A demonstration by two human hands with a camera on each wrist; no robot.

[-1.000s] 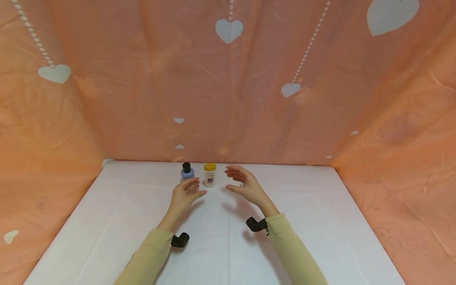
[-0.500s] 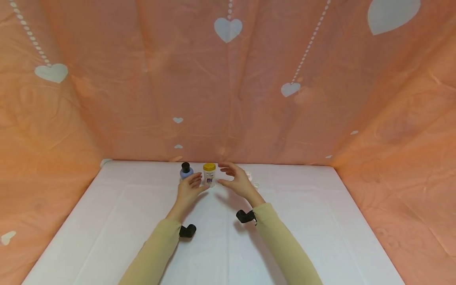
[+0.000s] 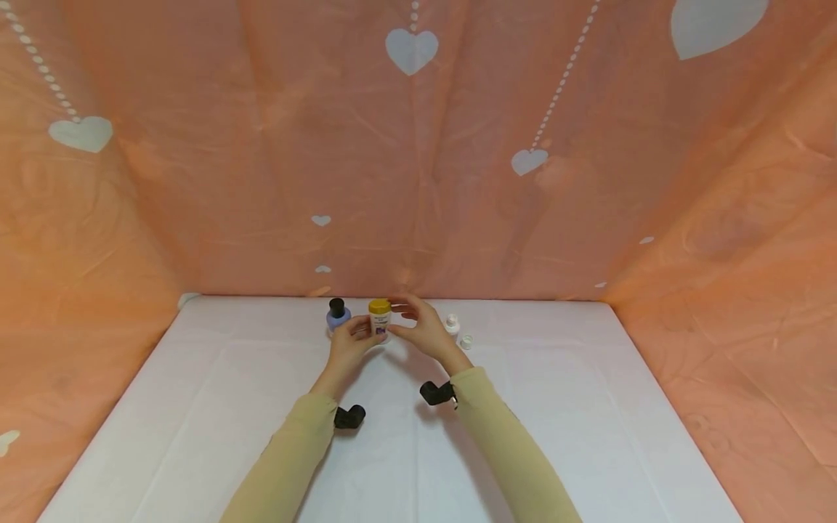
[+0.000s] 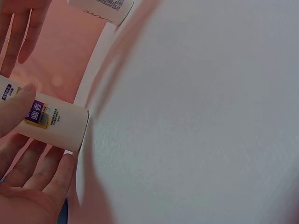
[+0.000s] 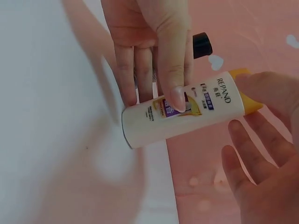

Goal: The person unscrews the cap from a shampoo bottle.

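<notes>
A white bottle [image 3: 381, 322] with a yellow flip-style cap [image 3: 379, 306] stands near the back of the table. My left hand [image 3: 349, 347] grips its body, thumb across the purple and yellow label and fingers behind, as the right wrist view shows. At the top, my right hand [image 3: 425, 333] has its thumb and forefinger on either side of the yellow cap [image 5: 252, 105]; its other fingers are spread apart. "REPAND" is printed below the cap. Left of the hands is a blue bottle [image 3: 338, 317] with a black cap, partly hidden behind my left hand.
To the right stands a small white bottle [image 3: 452, 325], partly covered by my right hand, with a little white cap [image 3: 466, 341] lying beside it. A white cloth [image 3: 556, 421] covers the table. Orange curtains [image 3: 418, 181] with hearts enclose the back and sides.
Both hands have closed in on the white bottle from either side. The left now holds its body and the right is at the cap. The small white bottle has come into view.
</notes>
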